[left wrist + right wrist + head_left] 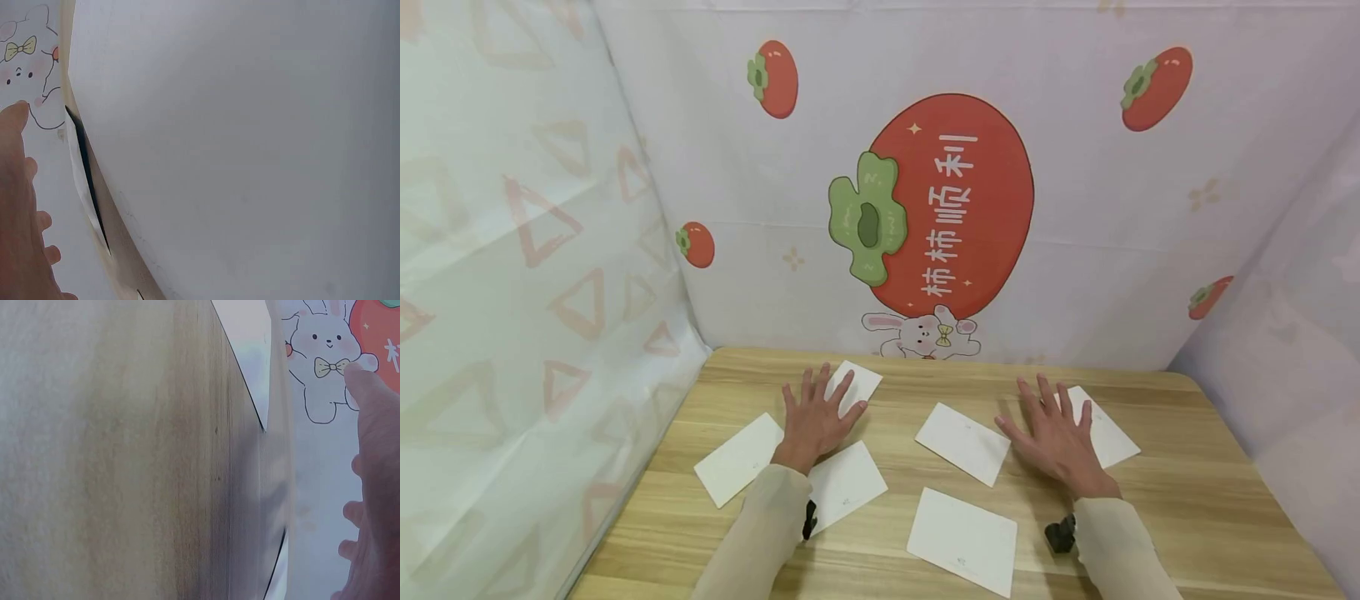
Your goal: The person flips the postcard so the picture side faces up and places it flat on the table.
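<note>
My left hand [817,421], fingers spread, is over the wooden table among three white cards. Its fingers overlap the upper white card [862,383] in the head view; another card [737,460] lies to its left and a third card [850,486] below, partly behind the sleeve. My right hand [1060,437] also has its fingers spread, overlapping the far right card [1108,433]. Its thumb points toward the edge of the middle card [964,443]. Neither hand holds anything. Both wrist views show the hands [19,206] from the side, fingers extended.
A larger white card [964,540] lies at the front middle of the wooden table [895,558]. Behind the table hangs a white cloth [1075,275] printed with red persimmons and a rabbit. A patterned cloth [512,333] borders the left side. Black wrist devices [1060,533] sit at the cuffs.
</note>
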`<state>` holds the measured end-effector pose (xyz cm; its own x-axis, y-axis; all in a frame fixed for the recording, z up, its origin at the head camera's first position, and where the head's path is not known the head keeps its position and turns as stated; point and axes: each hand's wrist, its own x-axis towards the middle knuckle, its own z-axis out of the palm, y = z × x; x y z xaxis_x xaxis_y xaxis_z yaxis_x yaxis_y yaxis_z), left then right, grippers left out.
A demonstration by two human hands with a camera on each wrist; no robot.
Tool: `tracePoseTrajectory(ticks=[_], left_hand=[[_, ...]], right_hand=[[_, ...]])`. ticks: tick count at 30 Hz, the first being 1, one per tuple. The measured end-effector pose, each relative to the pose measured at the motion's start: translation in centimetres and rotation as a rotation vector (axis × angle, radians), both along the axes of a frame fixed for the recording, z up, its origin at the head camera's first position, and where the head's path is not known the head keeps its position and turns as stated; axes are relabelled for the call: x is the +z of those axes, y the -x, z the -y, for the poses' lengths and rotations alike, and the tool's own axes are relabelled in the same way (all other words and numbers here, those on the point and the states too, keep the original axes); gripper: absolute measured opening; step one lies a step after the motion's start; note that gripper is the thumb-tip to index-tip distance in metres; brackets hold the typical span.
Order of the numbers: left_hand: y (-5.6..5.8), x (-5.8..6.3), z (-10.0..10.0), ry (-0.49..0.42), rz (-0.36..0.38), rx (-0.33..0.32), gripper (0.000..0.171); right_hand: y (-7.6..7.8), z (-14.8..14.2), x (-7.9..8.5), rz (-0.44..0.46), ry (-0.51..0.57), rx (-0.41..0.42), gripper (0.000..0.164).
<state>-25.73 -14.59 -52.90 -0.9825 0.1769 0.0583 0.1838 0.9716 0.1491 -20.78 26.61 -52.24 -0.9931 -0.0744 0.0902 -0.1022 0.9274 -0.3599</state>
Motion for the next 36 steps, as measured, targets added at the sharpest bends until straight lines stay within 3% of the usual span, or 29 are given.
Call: tracePoseTrajectory(ticks=[7,12,21,36], left_hand=[[-0.1,0.2,-0.1,0.012,0.034,0.005,0.076],[-0.5,0.5,-0.1,-0.013,0.015,0.003,0.075],[-0.7,0.1,0.2,-0.046,-0.027,-0.026,0.071],[-2.1,0.6,-0.4,-0.056,-0.021,-0.063,0.070]], right_hand=[[-0.1,0.2,0.2,-0.002,-0.001,0.005,0.091],[-0.2,0.4,0.1,0.010,0.002,0.012,0.093],[-0.3,1.0,0.4,-0.015,-0.011,0.033,0.092],[-2.3,2.1,0.4,-0.079,-0.019,0.130,0.090]])
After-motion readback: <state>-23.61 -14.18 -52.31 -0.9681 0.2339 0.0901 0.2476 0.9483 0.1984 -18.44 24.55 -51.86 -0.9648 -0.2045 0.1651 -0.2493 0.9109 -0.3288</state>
